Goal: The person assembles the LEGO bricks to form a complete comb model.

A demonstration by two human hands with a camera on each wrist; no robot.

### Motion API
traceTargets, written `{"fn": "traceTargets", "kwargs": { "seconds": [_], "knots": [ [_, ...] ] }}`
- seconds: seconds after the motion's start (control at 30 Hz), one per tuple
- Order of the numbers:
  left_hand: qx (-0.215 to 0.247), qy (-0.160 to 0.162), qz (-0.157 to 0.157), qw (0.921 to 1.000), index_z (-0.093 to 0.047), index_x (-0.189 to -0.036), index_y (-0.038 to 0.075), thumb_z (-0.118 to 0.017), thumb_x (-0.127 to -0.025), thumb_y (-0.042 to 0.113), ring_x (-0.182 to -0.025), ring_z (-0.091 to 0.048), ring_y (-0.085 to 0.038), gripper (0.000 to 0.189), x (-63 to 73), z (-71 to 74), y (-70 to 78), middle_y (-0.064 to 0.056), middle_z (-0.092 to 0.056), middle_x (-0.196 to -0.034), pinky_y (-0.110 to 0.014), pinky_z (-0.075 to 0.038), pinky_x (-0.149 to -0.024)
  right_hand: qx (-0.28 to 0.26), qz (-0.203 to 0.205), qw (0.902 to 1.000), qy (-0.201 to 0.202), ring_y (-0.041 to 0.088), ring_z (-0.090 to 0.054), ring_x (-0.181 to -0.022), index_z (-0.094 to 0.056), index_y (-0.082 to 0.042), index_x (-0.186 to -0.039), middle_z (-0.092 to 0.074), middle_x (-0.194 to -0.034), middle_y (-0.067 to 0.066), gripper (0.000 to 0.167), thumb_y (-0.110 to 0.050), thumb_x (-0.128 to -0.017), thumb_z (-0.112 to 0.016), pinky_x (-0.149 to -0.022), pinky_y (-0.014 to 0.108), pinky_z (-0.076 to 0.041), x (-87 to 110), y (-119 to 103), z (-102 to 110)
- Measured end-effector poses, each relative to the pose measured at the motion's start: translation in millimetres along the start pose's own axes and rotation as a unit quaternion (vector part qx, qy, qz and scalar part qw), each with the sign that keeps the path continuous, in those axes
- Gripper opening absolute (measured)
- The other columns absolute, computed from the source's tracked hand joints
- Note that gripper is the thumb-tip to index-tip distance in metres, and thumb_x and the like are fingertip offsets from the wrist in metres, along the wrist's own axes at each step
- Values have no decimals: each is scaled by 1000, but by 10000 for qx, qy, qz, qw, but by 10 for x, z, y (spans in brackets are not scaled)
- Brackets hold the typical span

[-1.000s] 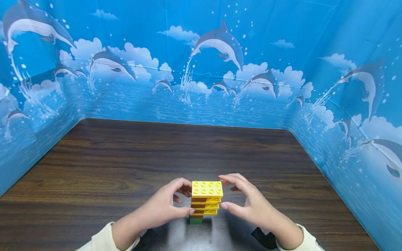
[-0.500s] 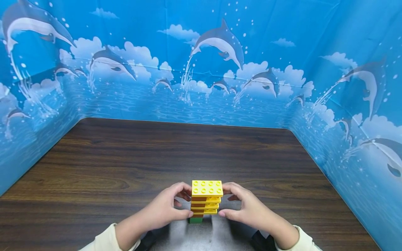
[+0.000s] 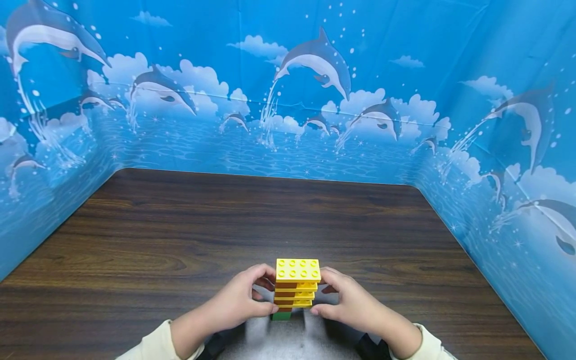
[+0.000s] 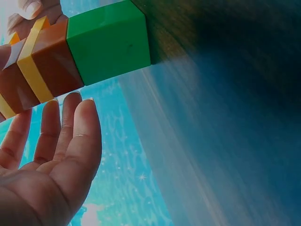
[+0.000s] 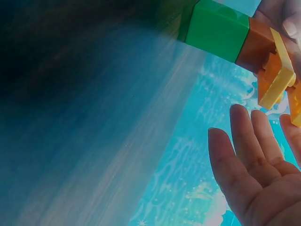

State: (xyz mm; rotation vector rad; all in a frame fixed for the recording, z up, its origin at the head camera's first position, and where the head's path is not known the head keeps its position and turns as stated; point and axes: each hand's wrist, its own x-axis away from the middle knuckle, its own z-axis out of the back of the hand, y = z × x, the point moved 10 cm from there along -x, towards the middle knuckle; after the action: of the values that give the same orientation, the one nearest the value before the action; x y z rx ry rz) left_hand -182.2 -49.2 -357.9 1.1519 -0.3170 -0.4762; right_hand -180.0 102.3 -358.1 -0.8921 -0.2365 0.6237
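A tower of toy building blocks (image 3: 294, 287) stands upright on the table: a green brick (image 4: 110, 42) at the bottom, then brown bricks (image 4: 56, 61) alternating with yellow plates (image 3: 298, 270) that jut out to the right. My left hand (image 3: 240, 297) holds the tower's left side, thumb at the front near the lowest brown brick and fingers around the back. On the other side, my right hand (image 3: 353, 302) has its fingertips at the yellow plates' right ends, thumb beside the lowest plate. In the right wrist view its fingers (image 5: 247, 141) are spread and fairly straight.
The dark wooden table (image 3: 252, 215) extends behind the tower. A blue dolphin-printed cloth (image 3: 288, 140) walls off its back and both sides.
My right hand has come down and in toward the tower, its thumb lowering from the upper plates to the lowest one. My left hand has shifted slightly down; the tower stays put.
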Motion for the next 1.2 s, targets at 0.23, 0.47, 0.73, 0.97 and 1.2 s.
{"fn": "traceTargets", "kwargs": {
  "seconds": [0.23, 0.47, 0.73, 0.97, 1.2],
  "knots": [
    [101, -31, 72, 9999, -58, -112, 4, -76, -79, 13, -101, -58, -22, 39, -27, -12, -31, -5, -62, -107, -37, -49, -77, 59, -17, 10000, 34, 22, -57, -112, -55, -8, -128, -59, -123, 3, 49, -18, -84, -75, -88, 28, -51, -23, -5, -13],
    [184, 17, 60, 9998, -58, -111, 2, -76, -79, 10, -98, -59, -21, 38, -45, -10, -41, -5, -63, -103, -30, -52, -76, -55, -57, 9999, 75, 24, -57, -114, -54, -7, -129, -59, -123, 3, 49, -16, -85, -74, -89, 26, -50, -42, 10, -25],
    [478, 77, 152, 9987, -57, -112, -1, -74, -82, 8, -95, -60, -21, 36, -89, 13, -81, -7, -62, -103, -28, -54, -74, -413, -13, 9989, 221, 27, -59, -108, -54, -3, -130, -60, -117, 7, 49, -14, -86, -72, -89, 31, -51, -75, 8, 2],
    [394, 309, 182, 9986, -57, -114, -1, -75, -82, 11, -94, -61, -20, 39, -122, 93, -86, -8, -63, -104, -33, -52, -76, -599, 20, 9975, 386, 21, -61, -102, -56, -2, -124, -63, -110, 7, 43, -12, -86, -72, -87, 30, -52, -128, 46, 35],
    [416, 550, 168, 9975, -54, -117, -3, -74, -83, 12, -94, -61, -21, 42, -172, 174, -87, -10, -62, -107, -36, -51, -79, -789, -109, 9958, 451, 27, -62, -101, -53, 3, -129, -64, -110, 13, 48, -12, -87, -71, -83, 27, -52, -203, 116, 67]
  ]
}}
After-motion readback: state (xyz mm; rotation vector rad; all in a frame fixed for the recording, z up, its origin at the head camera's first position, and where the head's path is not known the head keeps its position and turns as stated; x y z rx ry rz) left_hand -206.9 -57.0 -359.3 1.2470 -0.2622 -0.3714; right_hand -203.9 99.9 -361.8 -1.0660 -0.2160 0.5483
